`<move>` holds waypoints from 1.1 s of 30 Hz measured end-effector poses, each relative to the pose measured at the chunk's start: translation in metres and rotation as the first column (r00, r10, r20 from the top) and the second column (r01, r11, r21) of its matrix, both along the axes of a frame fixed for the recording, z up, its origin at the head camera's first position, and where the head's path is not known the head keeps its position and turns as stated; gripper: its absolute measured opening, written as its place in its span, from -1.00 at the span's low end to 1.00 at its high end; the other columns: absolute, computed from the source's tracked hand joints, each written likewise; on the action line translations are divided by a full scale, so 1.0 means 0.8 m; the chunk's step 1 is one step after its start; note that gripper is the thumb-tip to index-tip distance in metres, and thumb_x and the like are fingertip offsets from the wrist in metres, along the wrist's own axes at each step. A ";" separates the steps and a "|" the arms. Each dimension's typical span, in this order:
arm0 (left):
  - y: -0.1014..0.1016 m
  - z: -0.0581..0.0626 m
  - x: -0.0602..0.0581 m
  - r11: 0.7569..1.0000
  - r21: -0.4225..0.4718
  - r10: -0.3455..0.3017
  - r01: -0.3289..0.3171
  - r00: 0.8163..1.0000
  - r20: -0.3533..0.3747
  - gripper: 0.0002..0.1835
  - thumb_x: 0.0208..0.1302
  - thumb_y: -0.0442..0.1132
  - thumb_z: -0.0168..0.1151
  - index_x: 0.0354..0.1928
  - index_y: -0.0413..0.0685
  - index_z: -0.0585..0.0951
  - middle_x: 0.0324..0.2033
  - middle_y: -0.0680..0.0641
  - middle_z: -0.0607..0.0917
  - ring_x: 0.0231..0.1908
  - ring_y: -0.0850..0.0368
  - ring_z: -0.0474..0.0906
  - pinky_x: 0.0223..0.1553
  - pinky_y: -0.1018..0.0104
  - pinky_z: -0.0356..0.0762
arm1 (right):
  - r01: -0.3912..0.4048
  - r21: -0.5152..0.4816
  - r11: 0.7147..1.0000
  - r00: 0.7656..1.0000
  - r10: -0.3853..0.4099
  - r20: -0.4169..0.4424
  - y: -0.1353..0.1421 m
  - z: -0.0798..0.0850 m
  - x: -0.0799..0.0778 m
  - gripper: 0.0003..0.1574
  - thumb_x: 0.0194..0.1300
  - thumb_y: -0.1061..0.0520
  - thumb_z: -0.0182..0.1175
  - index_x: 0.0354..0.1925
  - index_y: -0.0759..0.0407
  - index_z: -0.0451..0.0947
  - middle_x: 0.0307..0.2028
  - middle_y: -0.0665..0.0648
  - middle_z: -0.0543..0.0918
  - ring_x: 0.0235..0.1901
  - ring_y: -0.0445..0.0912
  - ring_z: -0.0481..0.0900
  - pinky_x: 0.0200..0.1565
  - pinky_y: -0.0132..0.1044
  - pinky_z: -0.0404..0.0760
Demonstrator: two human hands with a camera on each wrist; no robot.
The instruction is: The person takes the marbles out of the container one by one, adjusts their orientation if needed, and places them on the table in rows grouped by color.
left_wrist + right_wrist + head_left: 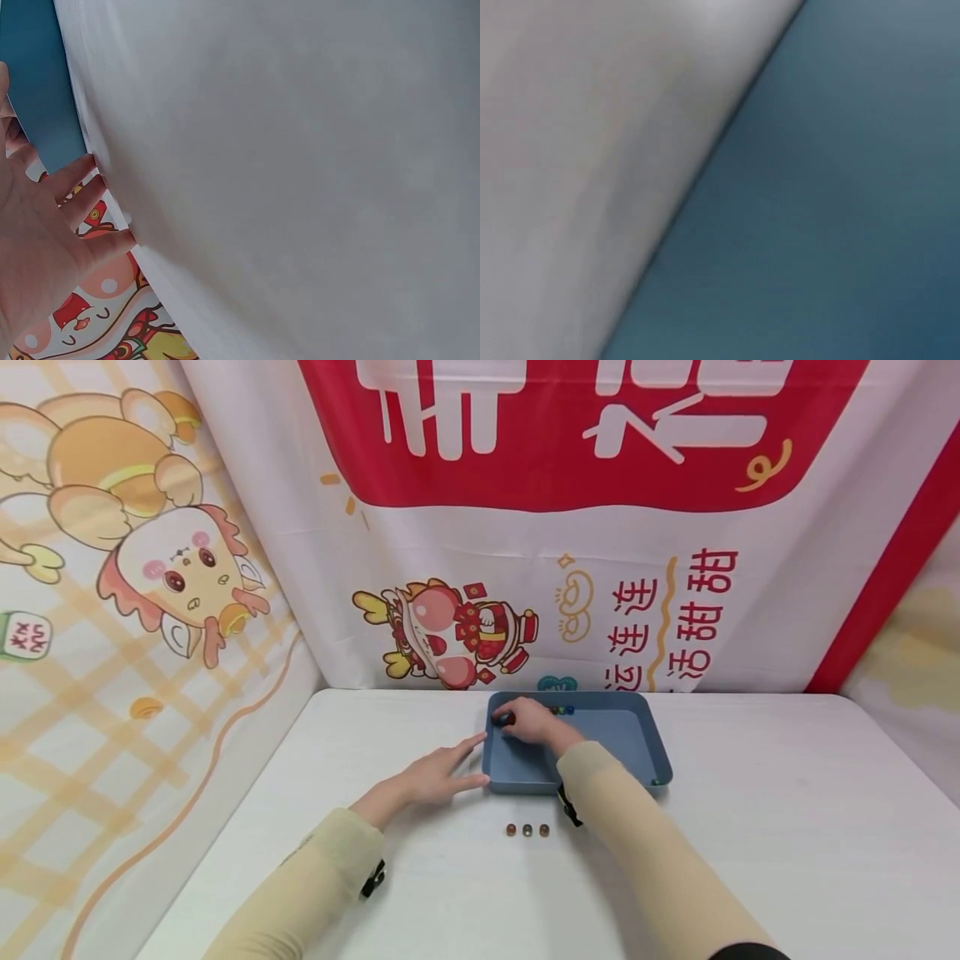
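A shallow blue-grey tray (607, 743) lies on the white table near the back. My right hand (528, 720) reaches into its back left corner, fingers curled down, and pinches a dark reddish marble (510, 719); the hand partly hides that corner. Small glass marbles (562, 711) sit in a row along the tray's back wall, and one more marble (656, 782) is at the front right corner. Spread beside the tray's left wall, my left hand (435, 777) has its fingertips at the rim and holds nothing. Only tray wall and table show in the right wrist view.
Three marbles (527, 830) lie in a short row on the white table (465, 877), just in front of the tray. A printed cloth (450, 543) hangs behind the table, close to the tray's back edge. Another patterned cloth (150, 693) borders the left side.
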State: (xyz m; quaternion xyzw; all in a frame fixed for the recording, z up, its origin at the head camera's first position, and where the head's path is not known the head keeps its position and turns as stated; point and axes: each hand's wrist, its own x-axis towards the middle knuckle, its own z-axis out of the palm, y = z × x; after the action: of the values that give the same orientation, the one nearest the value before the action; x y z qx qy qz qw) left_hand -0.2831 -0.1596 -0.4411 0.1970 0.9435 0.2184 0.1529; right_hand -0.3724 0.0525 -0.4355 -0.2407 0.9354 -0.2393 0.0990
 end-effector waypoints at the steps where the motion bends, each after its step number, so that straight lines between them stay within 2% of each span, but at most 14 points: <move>1: 0.000 0.000 0.000 1.000 -0.001 0.000 0.000 1.000 0.000 -0.15 0.27 0.39 0.04 0.53 0.47 -0.03 0.42 -0.05 0.27 0.37 -0.09 0.20 0.30 -0.17 0.17 | -0.004 0.003 1.000 1.000 0.004 -0.005 0.000 0.001 0.001 -0.55 0.34 0.21 0.23 0.20 0.11 0.56 0.13 0.12 0.59 0.18 0.01 0.45 0.25 -0.05 0.37; 9: 0.004 0.003 0.001 1.000 -0.006 0.006 -0.006 1.000 0.007 -0.16 0.28 0.37 0.04 0.52 0.49 -0.04 0.42 -0.03 0.26 0.37 -0.08 0.19 0.31 -0.15 0.16 | -0.044 0.013 0.999 0.998 0.045 -0.037 0.003 0.005 0.006 -0.59 0.33 0.28 0.22 0.15 0.18 0.59 0.07 0.12 0.64 0.17 0.00 0.48 0.24 -0.09 0.39; 17: 0.005 0.004 0.000 1.000 0.010 0.003 -0.003 1.000 0.009 -0.16 0.30 0.35 0.06 0.53 0.44 -0.02 0.41 -0.05 0.27 0.36 -0.10 0.20 0.30 -0.16 0.18 | -0.037 0.029 0.999 0.998 0.038 -0.045 0.006 0.007 0.003 -0.67 0.27 0.39 0.19 -0.03 0.21 0.69 -0.05 0.13 0.69 0.09 0.02 0.55 0.17 -0.10 0.46; 33: 0.003 0.005 0.004 1.000 0.010 0.019 -0.019 1.000 0.019 -0.16 0.29 0.35 0.06 0.52 0.47 -0.03 0.42 -0.05 0.26 0.37 -0.12 0.18 0.30 -0.18 0.16 | -0.006 -0.017 1.000 0.999 0.006 -0.036 0.015 0.005 0.003 -0.75 0.26 0.39 0.24 -0.15 0.19 0.74 -0.18 0.08 0.72 -0.13 -0.09 0.62 -0.01 -0.21 0.59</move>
State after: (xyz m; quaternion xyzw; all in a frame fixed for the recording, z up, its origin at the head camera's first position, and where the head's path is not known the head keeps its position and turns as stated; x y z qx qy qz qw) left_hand -0.2801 -0.1570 -0.4370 0.1866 0.9427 0.2266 0.1586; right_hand -0.3698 0.0646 -0.4311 -0.2485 0.9342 -0.2429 0.0809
